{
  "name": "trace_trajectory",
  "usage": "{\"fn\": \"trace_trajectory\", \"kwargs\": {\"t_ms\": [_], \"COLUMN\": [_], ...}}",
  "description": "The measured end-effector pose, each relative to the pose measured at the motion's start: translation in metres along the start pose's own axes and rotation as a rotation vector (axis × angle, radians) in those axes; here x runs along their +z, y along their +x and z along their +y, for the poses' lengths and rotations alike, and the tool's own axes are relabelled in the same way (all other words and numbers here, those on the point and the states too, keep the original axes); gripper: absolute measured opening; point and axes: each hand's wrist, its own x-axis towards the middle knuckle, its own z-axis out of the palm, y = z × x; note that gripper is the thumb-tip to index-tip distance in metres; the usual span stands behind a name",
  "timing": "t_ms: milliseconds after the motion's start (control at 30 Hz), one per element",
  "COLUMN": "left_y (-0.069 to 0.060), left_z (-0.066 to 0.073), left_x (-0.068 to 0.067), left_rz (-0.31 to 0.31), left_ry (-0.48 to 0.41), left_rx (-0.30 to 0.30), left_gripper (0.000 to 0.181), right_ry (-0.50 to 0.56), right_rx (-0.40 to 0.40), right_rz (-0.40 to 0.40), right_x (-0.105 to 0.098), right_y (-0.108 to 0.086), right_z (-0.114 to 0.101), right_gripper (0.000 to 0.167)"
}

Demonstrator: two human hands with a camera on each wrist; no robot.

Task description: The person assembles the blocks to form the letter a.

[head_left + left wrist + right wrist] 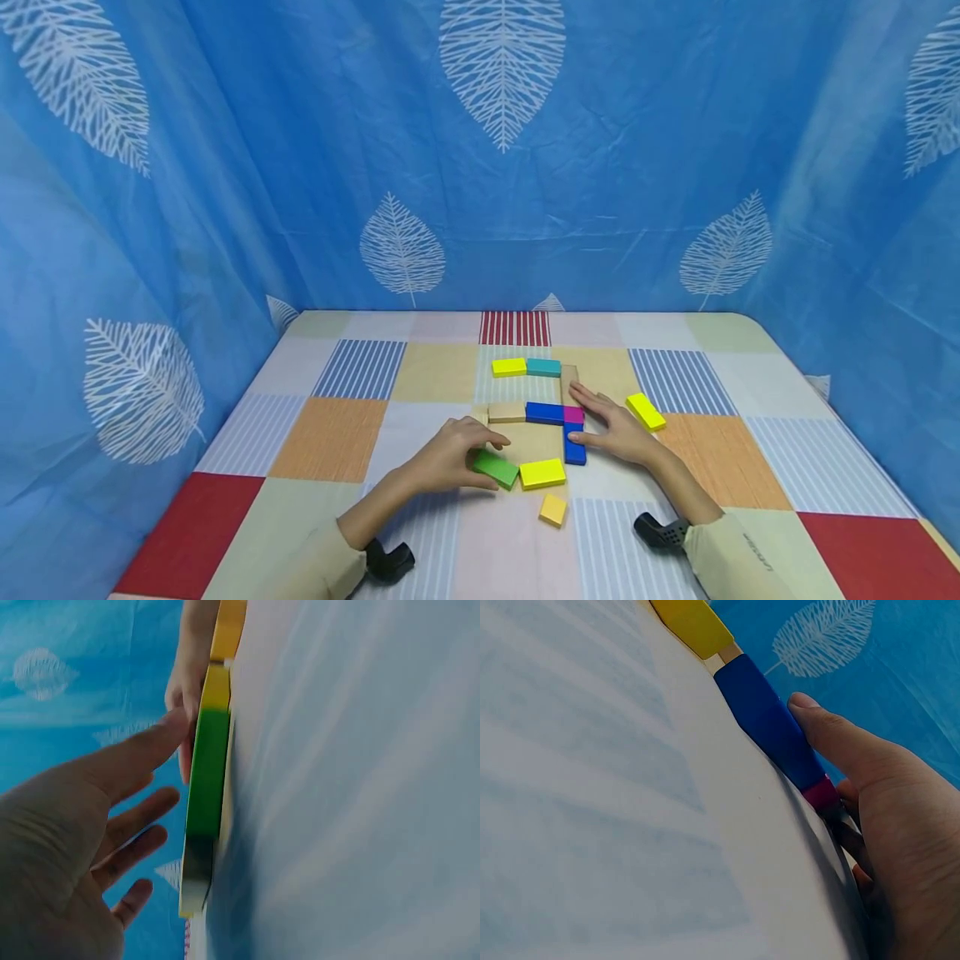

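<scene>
In the head view my left hand (457,454) curves loosely about a green block (495,468), thumb on the near side. The left wrist view shows its fingers spread, the thumb tip close by the green block (206,772). Against the green block's right end lies a yellow block (542,474). My right hand (618,429) rests along a column of blocks, thumb on a blue block (574,446), fingertips by a tan block (569,383). A magenta block (573,414) sits between them. Leftward from it run another blue block (544,413) and a tan block (507,412).
A yellow block (509,367) and a teal block (543,367) form the far row. Apart lie a yellow block (646,412) on the right and a small orange-yellow block (552,510) in front. A patchwork cloth (330,517) covers the table; blue curtains (600,167) enclose it.
</scene>
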Motion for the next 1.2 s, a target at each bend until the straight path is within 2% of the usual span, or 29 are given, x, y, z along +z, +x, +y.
{"fn": "trace_trajectory", "kwargs": {"t_ms": [133, 333, 700, 1033, 1200], "left_y": [-0.001, 0.001, 0.003, 0.003, 0.005], "left_z": [-0.009, -0.012, -0.014, -0.018, -0.011], "left_x": [-0.003, -0.001, 0.002, 0.004, 0.003], "left_rz": [-0.03, -0.061, -0.058, -0.041, -0.01], "left_ry": [-0.01, -0.005, -0.046, -0.044, -0.023], "left_rx": [0.029, 0.024, 0.006, 0.005, 0.02], "left_gripper": [0.051, 0.048, 0.051, 0.05, 0.046], "right_ry": [-0.007, -0.019, -0.021, -0.019, -0.012], "right_rx": [0.0, -0.004, -0.035, -0.023, -0.003], "right_rz": [0.001, 0.0, 0.013, 0.001, -0.008], "right_x": [-0.001, -0.001, -0.002, -0.001, -0.002], "right_y": [0.0, 0.0, -0.001, 0.0, 0.0], "right_z": [0.002, 0.003, 0.0, 0.004, 0.003], "right_gripper": [0.081, 0.081, 0.08, 0.08, 0.081]}}
